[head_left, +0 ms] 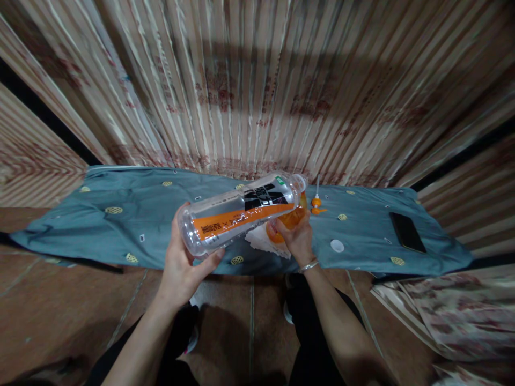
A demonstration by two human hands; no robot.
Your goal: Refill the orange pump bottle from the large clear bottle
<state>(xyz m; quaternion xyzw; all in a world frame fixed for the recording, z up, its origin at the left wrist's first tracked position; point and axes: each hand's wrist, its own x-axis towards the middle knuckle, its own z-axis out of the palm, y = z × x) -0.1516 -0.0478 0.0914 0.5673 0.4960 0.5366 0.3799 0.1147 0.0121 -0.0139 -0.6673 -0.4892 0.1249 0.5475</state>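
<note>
A large clear plastic bottle with an orange and black label lies tilted across the middle, its uncapped neck up to the right. My left hand is wrapped round its base end. Under the neck, my right hand grips an orange bottle, partly hidden behind the clear bottle. The clear bottle's mouth is close over the orange one; whether they touch is hidden. Beneath lies a white paper tissue. An orange pump top with a pale tube rests to the right, and a white round cap lies nearby.
A narrow bench covered with blue-green cloth spans the view. A dark phone lies near its right end. Patterned curtains hang behind and on both sides, with dark poles at the corners. Brown tiles form the floor.
</note>
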